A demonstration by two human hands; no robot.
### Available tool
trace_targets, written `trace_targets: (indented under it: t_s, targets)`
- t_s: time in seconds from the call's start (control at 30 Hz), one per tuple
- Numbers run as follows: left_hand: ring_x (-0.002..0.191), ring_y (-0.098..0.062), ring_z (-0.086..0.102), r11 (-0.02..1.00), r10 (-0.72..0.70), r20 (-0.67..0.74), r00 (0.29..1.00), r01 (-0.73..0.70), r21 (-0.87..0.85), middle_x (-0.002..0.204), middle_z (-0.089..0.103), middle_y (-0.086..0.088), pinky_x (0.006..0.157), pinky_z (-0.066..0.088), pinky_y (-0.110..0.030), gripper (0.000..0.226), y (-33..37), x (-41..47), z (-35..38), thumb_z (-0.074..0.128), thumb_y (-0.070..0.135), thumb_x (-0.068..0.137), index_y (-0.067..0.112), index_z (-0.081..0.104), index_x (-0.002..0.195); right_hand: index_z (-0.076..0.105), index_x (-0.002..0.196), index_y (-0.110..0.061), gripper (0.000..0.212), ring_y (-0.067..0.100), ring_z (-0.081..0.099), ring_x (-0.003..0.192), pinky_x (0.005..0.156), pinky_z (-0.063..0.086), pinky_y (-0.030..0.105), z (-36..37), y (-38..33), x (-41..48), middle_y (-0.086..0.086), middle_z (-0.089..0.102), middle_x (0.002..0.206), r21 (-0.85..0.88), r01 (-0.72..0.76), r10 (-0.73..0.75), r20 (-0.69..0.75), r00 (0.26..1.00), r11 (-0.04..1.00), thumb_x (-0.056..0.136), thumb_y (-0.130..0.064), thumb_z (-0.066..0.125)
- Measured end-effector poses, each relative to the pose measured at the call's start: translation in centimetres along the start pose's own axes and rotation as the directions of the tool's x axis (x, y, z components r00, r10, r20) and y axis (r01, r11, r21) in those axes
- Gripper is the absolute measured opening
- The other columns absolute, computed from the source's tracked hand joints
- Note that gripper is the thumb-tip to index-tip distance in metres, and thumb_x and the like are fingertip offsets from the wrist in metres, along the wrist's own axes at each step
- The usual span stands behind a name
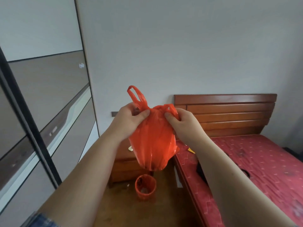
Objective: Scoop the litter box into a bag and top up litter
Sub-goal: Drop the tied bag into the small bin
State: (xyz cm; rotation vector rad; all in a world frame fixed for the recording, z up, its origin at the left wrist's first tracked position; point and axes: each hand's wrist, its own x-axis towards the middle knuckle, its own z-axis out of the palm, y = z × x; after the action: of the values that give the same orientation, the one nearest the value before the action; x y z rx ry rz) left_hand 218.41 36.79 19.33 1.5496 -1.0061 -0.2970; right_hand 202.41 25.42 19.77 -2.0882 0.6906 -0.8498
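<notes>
An orange-red plastic bag (152, 141) hangs in the air in front of me, bulging at the bottom with dark contents showing through. My left hand (129, 120) pinches the bag's neck on the left, just below one upright handle loop. My right hand (182, 122) pinches the neck on the right, with the other handle folded under its fingers. No litter box or scoop is in view.
A small red bin (145, 187) lined with plastic stands on the wooden floor below the bag. Behind it is a wooden nightstand (126, 164). A bed with a red mattress (255, 166) and wooden headboard (226, 112) fills the right. A sliding wardrobe (41, 112) lines the left.
</notes>
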Motion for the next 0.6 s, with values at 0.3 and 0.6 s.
trace_targets:
  t_s: [0.3,0.6]
  targets:
    - [0.096,-0.014,0.069,0.998,-0.042,0.078,0.996,0.037,0.059,0.101,0.073,0.007,0.094,0.053,-0.044,0.003,-9.6,14.5,-3.6,0.065,0.035,0.093,0.035,0.066,0.096,0.066,0.083,-0.029,0.022,0.005,0.06,0.064,0.064,0.048,0.029,8.8,4.2,14.0,-0.015,0.063,0.066,-0.009,-0.067,0.067,0.0,0.998,0.998,0.099,-0.038,0.055]
    - [0.091,-0.013,0.07,0.975,-0.207,0.15,0.967,0.191,0.115,0.095,0.075,0.004,0.088,0.055,-0.039,0.008,-20.7,23.5,-2.2,0.067,0.03,0.092,0.025,0.07,0.098,0.069,0.092,-0.019,0.022,0.02,0.065,0.07,0.07,0.053,0.04,15.2,13.4,23.4,0.002,0.069,0.078,-0.097,-0.184,0.192,0.085,0.978,0.978,0.098,-0.034,0.056]
